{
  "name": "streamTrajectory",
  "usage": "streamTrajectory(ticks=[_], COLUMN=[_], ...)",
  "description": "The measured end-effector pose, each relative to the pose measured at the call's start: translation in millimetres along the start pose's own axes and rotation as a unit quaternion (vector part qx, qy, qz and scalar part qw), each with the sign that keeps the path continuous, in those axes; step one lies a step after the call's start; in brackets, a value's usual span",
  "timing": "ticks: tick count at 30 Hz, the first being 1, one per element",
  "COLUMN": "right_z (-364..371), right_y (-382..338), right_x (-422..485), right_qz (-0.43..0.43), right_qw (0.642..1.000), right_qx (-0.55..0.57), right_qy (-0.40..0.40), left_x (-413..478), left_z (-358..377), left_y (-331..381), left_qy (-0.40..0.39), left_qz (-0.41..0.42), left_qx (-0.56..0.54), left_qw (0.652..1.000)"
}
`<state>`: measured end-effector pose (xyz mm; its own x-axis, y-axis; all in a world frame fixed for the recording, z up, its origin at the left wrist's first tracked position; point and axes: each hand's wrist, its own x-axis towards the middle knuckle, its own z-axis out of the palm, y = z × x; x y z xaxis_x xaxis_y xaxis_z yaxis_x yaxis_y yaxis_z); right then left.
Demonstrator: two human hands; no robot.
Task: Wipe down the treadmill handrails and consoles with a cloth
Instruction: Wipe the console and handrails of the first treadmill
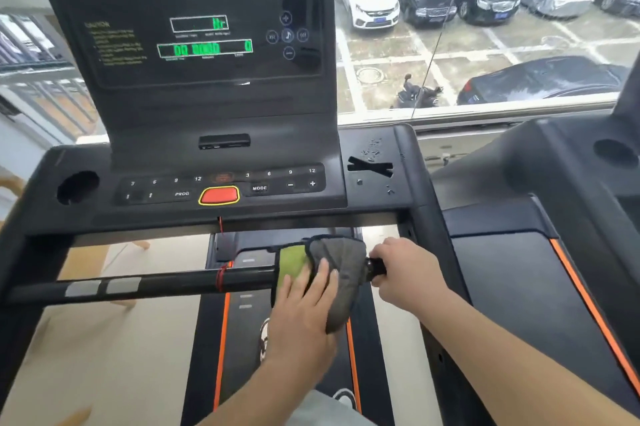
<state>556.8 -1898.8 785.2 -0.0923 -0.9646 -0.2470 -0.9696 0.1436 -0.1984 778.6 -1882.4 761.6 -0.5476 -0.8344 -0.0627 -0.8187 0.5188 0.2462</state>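
Note:
A grey cloth [341, 273] with a green side is draped over the black front handrail [173, 283] of the treadmill, right of its middle. My left hand [304, 304] lies on the cloth with fingers spread and nearly straight, pressing it against the bar. My right hand [405, 273] grips the bar's right end just beside the cloth. Above the bar sits the console [221, 183] with its button panel, red stop key [220, 196] and lit display screen [201, 17].
A red safety cord [221, 273] is tied round the handrail left of the cloth. The cup holder [78, 186] is at the console's left. A second treadmill [536, 218] stands to the right. A window with parked cars is behind.

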Motion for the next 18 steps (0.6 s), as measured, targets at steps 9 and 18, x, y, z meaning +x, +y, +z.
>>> streamTrajectory(ticks=[9, 18], right_z=[1, 0], right_y=[-3, 0], right_x=[-2, 3], right_qz=[0.023, 0.025], right_qw=[0.999, 0.999], right_qx=[0.021, 0.031], right_qy=[0.011, 0.004], left_x=[100, -4], left_z=[-23, 6], left_y=[10, -45], left_qy=[-0.111, -0.001], left_qz=[-0.055, 0.121], left_qx=[-0.040, 0.097], left_qw=[0.991, 0.988])
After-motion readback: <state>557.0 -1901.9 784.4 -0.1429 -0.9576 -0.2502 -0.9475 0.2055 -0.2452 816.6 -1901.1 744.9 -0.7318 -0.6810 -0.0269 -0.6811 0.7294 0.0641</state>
